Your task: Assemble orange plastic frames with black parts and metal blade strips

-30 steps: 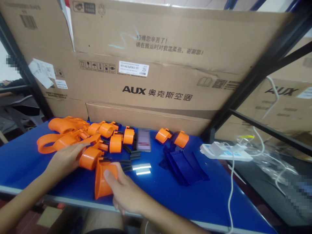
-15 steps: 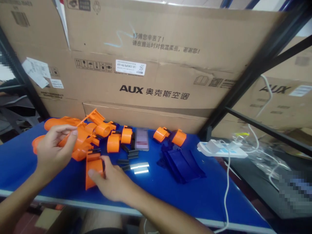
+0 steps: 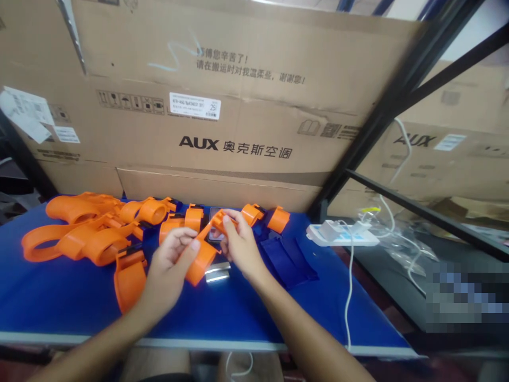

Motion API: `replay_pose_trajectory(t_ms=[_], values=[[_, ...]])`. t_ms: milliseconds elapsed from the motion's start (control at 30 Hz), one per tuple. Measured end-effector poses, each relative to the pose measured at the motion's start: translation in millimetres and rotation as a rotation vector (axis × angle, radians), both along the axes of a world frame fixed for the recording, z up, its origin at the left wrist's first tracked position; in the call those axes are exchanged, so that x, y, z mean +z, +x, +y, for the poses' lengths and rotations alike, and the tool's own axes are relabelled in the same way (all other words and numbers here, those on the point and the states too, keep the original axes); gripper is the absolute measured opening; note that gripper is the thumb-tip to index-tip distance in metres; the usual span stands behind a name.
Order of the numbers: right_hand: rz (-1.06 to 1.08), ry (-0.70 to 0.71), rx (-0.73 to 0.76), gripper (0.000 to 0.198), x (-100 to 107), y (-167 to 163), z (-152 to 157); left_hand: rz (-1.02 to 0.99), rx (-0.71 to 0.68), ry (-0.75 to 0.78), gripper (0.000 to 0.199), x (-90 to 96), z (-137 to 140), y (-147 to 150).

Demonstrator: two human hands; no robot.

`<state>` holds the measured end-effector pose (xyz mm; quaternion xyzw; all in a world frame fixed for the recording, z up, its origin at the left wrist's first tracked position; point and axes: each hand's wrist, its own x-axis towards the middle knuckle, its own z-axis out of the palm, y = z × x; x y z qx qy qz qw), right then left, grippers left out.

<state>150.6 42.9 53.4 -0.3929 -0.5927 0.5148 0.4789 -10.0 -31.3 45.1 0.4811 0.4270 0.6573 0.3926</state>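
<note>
Here, at the left of the frame, we find a pile of orange parts (image 3: 75,241) lying on the blue table (image 3: 222,321). Right of the pile, in the lower left, we note an orange holder (image 3: 130,281) with a black piece (image 3: 132,248) at its top, just beside the left wrist. Next, near the centre, we observe the left hand (image 3: 170,265), its thumb and fingers closed in a pinch on an orange band (image 3: 201,260). We see this band held between the two hands, its curved portion hanging below the left fingertips. Behind it we make out a flat rectangular object (image 3: 216,235), largely hidden, while a printed carton (image 3: 246,122) stands across the upper part of the frame. To the right of centre, the right hand (image 3: 243,246) grips the band's upper end with its fingertips. Beyond that hand we locate two orange rings (image 3: 278,219) near the back of the table and, in front of them, dark blue pieces (image 3: 288,260). Farther right, we identify a white power strip (image 3: 314,235) with plugs and a white cable (image 3: 350,297) hanging down.
</note>
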Motion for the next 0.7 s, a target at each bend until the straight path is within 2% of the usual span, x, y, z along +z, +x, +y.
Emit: replay_pose_trajectory(t_ms=[67,167,333,433,500,567,633,700], values=[[0.018,0.03,-0.033,0.039,-1,8,14,-0.052,-0.08,-0.025,0.026,-4.3,4,12],[0.03,0.067,-0.082,0.034,-4,19,29,-0.125,-0.119,-0.047,0.033,-6.2,15,24],[-0.11,0.167,-0.108,0.036,-14,26,36,-0.345,-0.333,-0.284,0.042,-10.4,43,43],[-0.254,0.205,-0.119,0.043,-14,31,33,-0.374,-0.294,-0.263,0.03,-18.0,58,44],[-0.425,0.28,-0.104,0.044,-11,39,30,-0.393,-0.248,-0.231,0.025,-22.2,66,37],[-0.654,0.415,-0.01,0.039,-8,48,26,-0.412,-0.239,-0.211,0.025,-24.2,71,26],[-0.846,0.56,0.181,0.027,-5,57,21,-0.428,-0.245,-0.198,0.027,-24.7,73,15],[-0.944,0.654,0.371,0.019,-6,62,17,-0.451,-0.255,-0.195,0.029,-24.9,72,9]])
